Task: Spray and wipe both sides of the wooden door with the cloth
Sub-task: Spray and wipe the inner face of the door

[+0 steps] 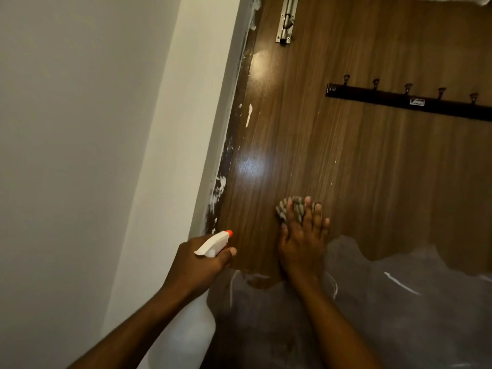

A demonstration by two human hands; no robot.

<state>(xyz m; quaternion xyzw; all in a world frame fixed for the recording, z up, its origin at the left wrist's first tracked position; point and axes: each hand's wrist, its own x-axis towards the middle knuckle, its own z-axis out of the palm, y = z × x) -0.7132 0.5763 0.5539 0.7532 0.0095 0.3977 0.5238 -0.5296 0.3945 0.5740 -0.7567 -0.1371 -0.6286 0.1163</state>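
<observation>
The brown wooden door (346, 145) fills the middle and right of the view, glossy, with white paint flecks near its left edge. My right hand (303, 241) presses a crumpled striped cloth (291, 207) flat against the door with straight fingers. My left hand (197, 262) grips the neck of a white spray bottle (210, 245). Its orange nozzle points up toward the door edge, and the bottle's body hangs below my wrist.
A white wall (93, 155) and white door frame (207, 129) stand to the left. On the door are a metal bolt latch (286, 22) at the top and a dark hook rail (410, 98) at the right. Translucent plastic sheeting (386, 302) covers the lower part.
</observation>
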